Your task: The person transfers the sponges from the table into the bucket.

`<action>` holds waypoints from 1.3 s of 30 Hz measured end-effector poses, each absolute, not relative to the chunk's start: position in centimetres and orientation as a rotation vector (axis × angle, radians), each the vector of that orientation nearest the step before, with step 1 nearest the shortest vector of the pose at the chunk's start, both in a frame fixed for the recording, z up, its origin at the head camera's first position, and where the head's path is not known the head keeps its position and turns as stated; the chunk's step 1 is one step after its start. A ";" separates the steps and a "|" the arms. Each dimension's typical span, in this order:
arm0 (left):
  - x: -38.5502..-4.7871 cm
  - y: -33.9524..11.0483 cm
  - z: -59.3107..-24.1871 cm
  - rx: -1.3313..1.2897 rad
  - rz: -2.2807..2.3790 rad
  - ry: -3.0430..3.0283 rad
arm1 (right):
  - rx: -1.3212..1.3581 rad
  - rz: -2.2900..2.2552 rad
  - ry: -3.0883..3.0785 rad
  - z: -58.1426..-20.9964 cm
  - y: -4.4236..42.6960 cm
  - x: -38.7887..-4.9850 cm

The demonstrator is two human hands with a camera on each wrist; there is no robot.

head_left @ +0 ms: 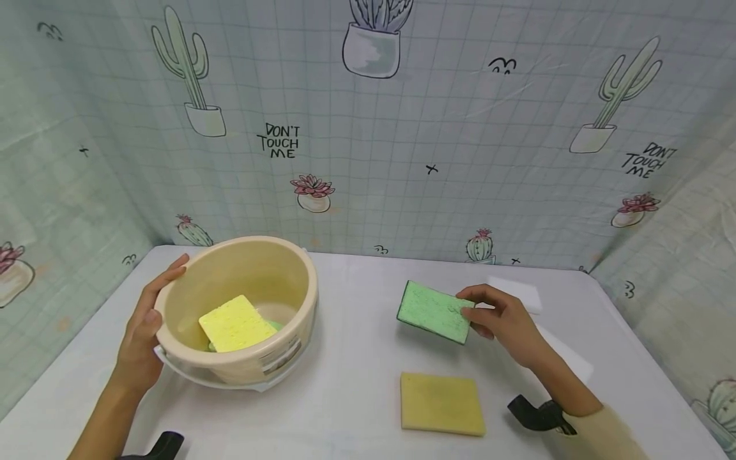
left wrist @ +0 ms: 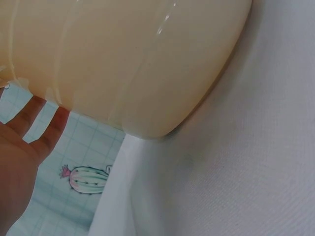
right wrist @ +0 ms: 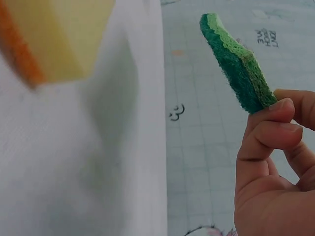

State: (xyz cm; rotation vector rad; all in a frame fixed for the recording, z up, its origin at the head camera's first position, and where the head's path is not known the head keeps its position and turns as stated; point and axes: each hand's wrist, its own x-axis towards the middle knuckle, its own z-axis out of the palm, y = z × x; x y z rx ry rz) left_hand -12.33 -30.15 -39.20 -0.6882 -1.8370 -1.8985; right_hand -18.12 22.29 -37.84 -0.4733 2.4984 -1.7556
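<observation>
My right hand (head_left: pixel 508 326) pinches a green sponge (head_left: pixel 435 311) by its right end, held above the table. In the right wrist view the sponge (right wrist: pixel 241 64) shows a dark green scouring side, with the fingers of the hand (right wrist: pixel 275 162) at its lower end. At the left, my left hand (head_left: pixel 144 332) holds the rim of a cream tub (head_left: pixel 310 281); in the left wrist view the hand (left wrist: pixel 19 157) has its fingertips against the tub wall (left wrist: pixel 123 59). A yellow sponge (head_left: pixel 237 324) lies in the tub, over something green.
A dull yellow sponge (head_left: pixel 442 404) lies on the white table (head_left: pixel 345 415) below the green one; its edge shows orange in the right wrist view. White flat pieces (head_left: pixel 520 294) lie behind and under the right forearm. A cactus-print cloth (head_left: pixel 391 160) hangs behind.
</observation>
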 end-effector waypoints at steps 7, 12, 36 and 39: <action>-12.3 -30.1 -39.2 -0.677 -1.900 -1.838 | -0.599 -1.856 2.409 -36.5 20.4 -18.2; -12.3 -30.1 -39.3 -0.690 -1.913 -1.826 | -0.755 -1.941 2.288 -35.6 18.9 -18.5; -12.3 -30.2 -39.3 -0.649 -1.876 -1.869 | -0.965 -2.124 2.081 -30.6 10.6 -18.8; -12.3 -30.2 -39.2 -0.639 -1.874 -1.875 | -1.002 -2.150 2.047 -29.9 9.5 -18.8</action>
